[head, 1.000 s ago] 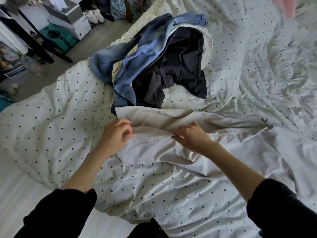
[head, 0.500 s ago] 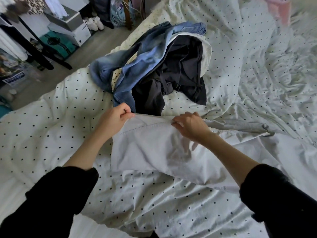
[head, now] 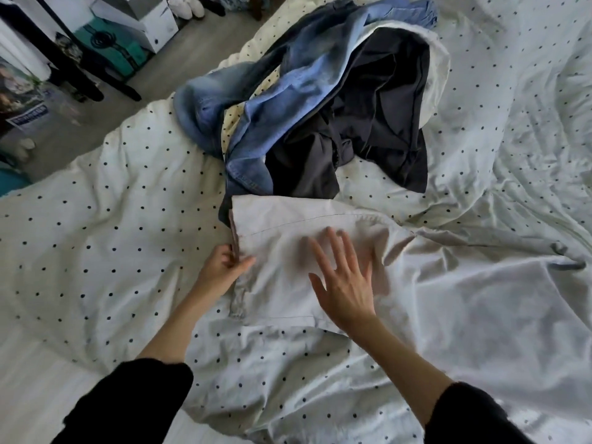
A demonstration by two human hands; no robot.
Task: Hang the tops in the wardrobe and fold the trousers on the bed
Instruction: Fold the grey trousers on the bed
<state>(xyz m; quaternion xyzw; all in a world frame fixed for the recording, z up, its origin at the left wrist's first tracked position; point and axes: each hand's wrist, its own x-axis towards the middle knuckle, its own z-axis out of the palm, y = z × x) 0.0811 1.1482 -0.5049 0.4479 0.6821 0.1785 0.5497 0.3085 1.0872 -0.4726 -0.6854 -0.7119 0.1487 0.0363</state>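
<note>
Pale beige trousers [head: 288, 238] lie folded over on the dotted white bed [head: 112, 219] in front of me, their legs running off to the right. My left hand [head: 224, 267] pinches the folded edge at the left side. My right hand [head: 342, 283] lies flat with spread fingers on top of the fold; its fingers are blurred. Just beyond the trousers sits a pile of blue jeans [head: 288, 100] and a dark grey garment [head: 368, 129], with cream cloth [head: 439, 59] under them.
To the far left the bed ends at a grey floor [head: 179, 62]. There stand a white box [head: 150, 24], a teal box [head: 112, 49], white shoes [head: 189, 8] and black rack legs [head: 73, 68]. Rumpled duvet fills the right side.
Both hands carried the trouser edge up and over toward the pile and laid it down. My right hand let go and now spreads flat on the fold; my left moved to the left edge.
</note>
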